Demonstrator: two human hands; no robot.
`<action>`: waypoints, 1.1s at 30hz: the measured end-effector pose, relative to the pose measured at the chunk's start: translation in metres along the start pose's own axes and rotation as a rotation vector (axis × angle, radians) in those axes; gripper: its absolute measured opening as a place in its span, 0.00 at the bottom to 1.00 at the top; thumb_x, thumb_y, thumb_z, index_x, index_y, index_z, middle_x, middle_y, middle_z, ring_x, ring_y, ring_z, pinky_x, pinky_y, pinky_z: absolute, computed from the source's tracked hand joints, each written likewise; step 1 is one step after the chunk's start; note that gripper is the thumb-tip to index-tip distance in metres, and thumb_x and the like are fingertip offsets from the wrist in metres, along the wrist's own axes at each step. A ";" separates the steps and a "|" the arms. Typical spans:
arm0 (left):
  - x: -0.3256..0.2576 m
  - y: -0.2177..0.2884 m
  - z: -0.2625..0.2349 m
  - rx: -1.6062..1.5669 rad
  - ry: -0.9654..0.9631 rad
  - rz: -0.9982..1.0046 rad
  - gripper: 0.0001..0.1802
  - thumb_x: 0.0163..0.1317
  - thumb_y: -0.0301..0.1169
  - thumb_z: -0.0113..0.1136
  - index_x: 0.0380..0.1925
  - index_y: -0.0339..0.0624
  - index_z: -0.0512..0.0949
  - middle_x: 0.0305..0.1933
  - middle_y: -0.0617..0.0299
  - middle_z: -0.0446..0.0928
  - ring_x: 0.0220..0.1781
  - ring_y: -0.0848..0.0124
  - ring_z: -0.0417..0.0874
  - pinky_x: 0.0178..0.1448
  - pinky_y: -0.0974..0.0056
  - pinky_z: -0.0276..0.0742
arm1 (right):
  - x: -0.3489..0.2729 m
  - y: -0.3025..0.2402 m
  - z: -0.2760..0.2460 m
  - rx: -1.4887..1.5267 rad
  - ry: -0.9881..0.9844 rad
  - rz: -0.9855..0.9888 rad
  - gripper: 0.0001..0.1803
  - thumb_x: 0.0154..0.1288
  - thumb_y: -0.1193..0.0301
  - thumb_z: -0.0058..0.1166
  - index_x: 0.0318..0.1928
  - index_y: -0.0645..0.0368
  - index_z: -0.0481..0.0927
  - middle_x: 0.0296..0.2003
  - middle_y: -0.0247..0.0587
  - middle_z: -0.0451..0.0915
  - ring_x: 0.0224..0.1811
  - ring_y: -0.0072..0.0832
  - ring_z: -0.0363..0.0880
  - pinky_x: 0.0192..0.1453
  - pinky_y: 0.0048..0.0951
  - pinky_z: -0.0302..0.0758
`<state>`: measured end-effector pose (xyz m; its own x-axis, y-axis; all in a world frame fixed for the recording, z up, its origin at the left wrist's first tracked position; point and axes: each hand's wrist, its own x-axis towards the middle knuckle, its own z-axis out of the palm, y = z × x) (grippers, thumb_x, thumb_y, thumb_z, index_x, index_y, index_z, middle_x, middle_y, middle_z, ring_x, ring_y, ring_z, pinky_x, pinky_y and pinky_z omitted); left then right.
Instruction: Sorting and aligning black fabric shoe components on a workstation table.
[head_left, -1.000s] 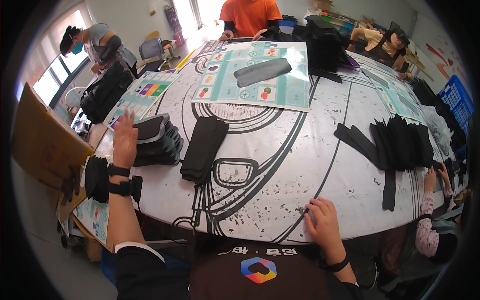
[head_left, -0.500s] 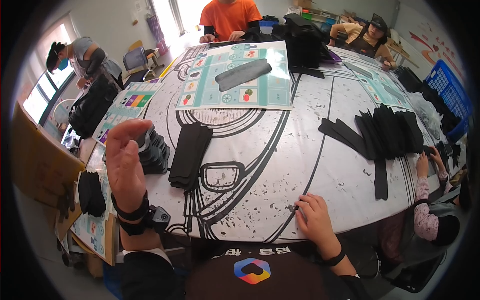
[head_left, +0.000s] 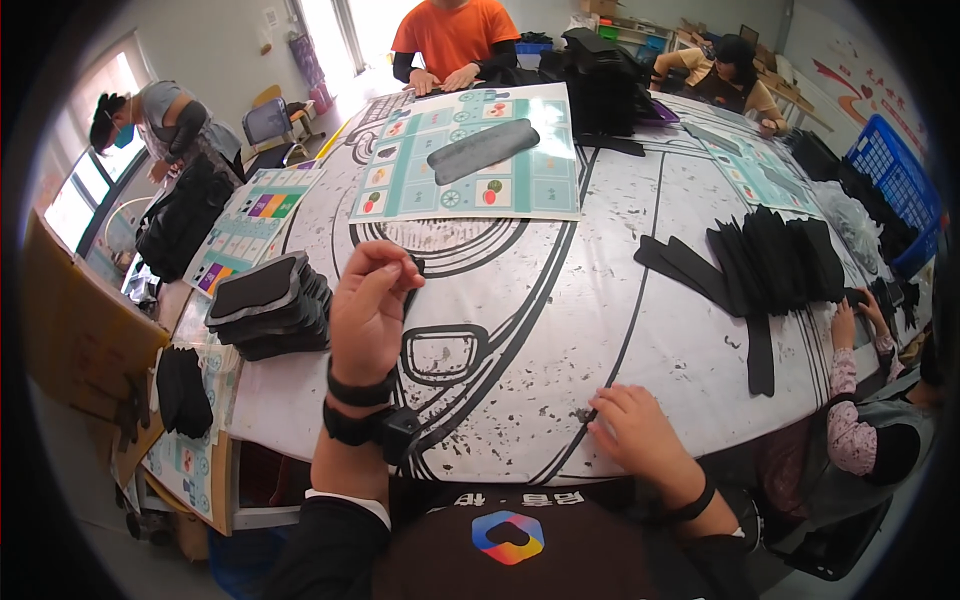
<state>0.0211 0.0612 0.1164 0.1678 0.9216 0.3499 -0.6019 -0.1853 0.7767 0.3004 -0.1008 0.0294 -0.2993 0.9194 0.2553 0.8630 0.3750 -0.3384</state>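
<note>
My left hand [head_left: 370,310] is raised over the left part of the table, its fingers curled together. It covers most of the pile of black fabric strips [head_left: 414,282], of which just a sliver shows beside the fingertips. Whether the fingers pinch one of these strips is hidden. Left of that hand stands a stack of black pads with greyish edges [head_left: 262,290]. At the table's near edge lies my right hand [head_left: 635,430], palm down with fingers stretched, holding nothing.
A printed board [head_left: 400,190] bears a grey rounded pad [head_left: 485,150]. To the right sits a fanned heap of black strips [head_left: 770,260]. Co-workers are around the table; one person's hands [head_left: 858,315] are at the right edge. A blue basket [head_left: 895,190] stands beyond.
My left hand has moved right from the stack of pads to the pile of black fabric strips, and its fingers have curled in. My right hand has barely moved.
</note>
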 end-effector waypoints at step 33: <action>0.026 -0.071 -0.009 -0.213 0.322 -0.115 0.03 0.58 0.23 0.46 0.32 0.41 0.69 0.29 0.64 0.68 0.29 0.74 0.67 0.38 0.70 0.66 | 0.127 0.059 -0.006 1.856 0.518 0.171 0.16 0.68 0.64 0.40 0.47 0.60 0.74 0.35 0.37 0.77 0.38 0.23 0.74 0.51 0.27 0.70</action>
<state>0.0614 0.1016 0.0654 0.0107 0.9982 0.0583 -0.7474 -0.0307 0.6637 0.3156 0.0375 0.0470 0.1598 0.9658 0.2044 -0.6802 0.2578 -0.6862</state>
